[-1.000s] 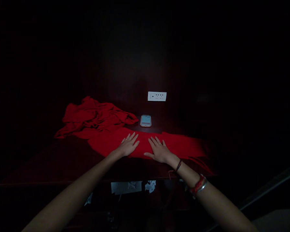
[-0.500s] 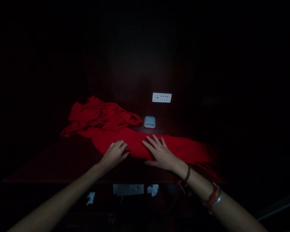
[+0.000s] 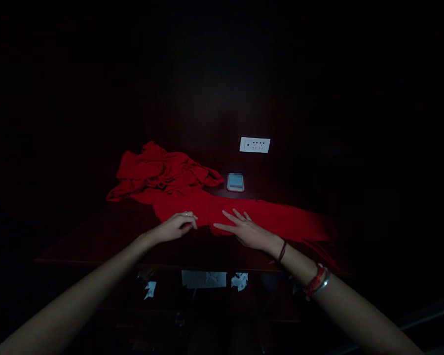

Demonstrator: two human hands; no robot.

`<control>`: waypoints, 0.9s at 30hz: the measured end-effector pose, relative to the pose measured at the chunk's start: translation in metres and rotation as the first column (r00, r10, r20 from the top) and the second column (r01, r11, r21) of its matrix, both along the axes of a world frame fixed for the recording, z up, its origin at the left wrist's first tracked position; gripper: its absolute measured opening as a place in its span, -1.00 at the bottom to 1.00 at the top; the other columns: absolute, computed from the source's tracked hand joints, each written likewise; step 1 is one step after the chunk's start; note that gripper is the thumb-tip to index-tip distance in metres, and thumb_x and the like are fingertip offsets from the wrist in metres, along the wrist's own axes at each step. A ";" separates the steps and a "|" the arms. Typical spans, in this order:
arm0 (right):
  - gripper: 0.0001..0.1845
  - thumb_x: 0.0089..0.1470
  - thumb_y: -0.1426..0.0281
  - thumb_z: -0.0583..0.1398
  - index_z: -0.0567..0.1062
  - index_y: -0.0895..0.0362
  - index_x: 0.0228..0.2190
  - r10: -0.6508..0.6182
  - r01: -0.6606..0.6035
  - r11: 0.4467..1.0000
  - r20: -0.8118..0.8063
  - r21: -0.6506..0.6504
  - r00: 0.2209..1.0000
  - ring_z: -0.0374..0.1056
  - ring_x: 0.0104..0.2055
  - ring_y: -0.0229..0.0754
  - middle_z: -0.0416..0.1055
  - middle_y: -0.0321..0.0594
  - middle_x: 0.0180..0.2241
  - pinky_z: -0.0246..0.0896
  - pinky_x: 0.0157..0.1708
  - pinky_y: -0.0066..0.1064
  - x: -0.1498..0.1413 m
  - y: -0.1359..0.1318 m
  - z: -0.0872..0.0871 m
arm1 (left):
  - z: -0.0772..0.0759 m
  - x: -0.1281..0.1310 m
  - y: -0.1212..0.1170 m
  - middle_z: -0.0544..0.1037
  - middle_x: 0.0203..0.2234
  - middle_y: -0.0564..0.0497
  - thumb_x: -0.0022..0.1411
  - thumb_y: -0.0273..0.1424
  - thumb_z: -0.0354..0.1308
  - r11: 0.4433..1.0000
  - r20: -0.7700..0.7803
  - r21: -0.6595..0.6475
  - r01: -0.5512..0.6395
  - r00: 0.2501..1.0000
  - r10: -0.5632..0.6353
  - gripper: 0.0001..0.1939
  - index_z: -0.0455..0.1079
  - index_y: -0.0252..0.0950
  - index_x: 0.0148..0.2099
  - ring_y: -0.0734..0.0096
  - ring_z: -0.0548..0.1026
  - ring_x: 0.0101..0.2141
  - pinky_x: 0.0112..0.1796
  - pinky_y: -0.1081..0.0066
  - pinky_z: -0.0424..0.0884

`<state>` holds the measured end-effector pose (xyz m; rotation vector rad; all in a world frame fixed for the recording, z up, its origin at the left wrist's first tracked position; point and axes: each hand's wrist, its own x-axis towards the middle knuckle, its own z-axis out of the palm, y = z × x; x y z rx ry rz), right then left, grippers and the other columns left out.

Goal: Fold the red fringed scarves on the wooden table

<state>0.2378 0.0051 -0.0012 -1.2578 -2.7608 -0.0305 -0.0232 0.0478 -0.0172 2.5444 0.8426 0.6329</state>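
A long red cloth [image 3: 274,219] lies across a dark wooden table [image 3: 96,241], bunched into a heap [image 3: 159,172] at the back left and stretched flat toward the right. My left hand [image 3: 175,227] pinches the cloth's near edge with curled fingers. My right hand [image 3: 244,229] rests flat on the cloth just to the right, fingers spread. A dark band sits at that wrist, with red thread and a metal bangle further up the forearm.
A phone [image 3: 236,182] lies on the table behind the cloth. A white socket plate [image 3: 255,145] is on the dark wall. Scraps of white paper [image 3: 203,279] lie on the floor under the table's front edge. The surroundings are very dark.
My left hand went from lying flat on the cloth to pinching its near edge. My right hand slid slightly toward me. The view shifted a little left.
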 end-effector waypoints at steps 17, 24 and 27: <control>-0.57 -0.01 0.05 -0.08 0.15 -0.27 -0.05 0.040 -0.054 0.958 -0.055 -0.282 0.998 -0.69 0.12 0.14 -0.63 -0.51 0.14 -0.66 -0.03 0.12 -0.012 -0.016 -0.001 | 0.014 0.061 0.000 0.27 -0.74 0.11 -0.01 -0.13 -0.03 0.807 -0.012 -0.195 -0.558 0.824 0.567 -0.65 0.23 -0.30 -0.60 0.47 0.25 -0.62 -0.57 0.51 0.07; -0.60 0.06 0.13 -0.14 0.29 -0.10 -0.12 0.056 -0.131 0.946 -0.251 -0.295 0.966 -0.49 0.17 -0.05 -0.32 -0.39 0.16 -0.63 0.03 0.00 0.012 -0.012 0.005 | 0.007 0.079 0.003 0.16 -0.73 0.21 -0.05 -0.42 0.04 0.670 0.339 -0.667 -0.325 0.668 0.662 -0.82 0.08 -0.30 -0.58 0.63 0.18 -0.67 -0.58 0.59 0.13; -0.62 0.08 0.17 -0.14 0.26 0.05 -0.16 -0.030 -0.059 0.963 -0.322 -0.263 0.946 -0.32 0.16 -0.14 -0.12 -0.20 0.13 -0.48 0.04 -0.02 0.023 -0.011 -0.002 | 0.004 0.081 0.000 0.23 -0.67 0.18 0.00 -0.43 0.00 0.573 0.417 -0.808 -0.134 0.556 0.719 -0.86 0.06 -0.30 -0.51 0.65 0.24 -0.65 -0.54 0.58 0.22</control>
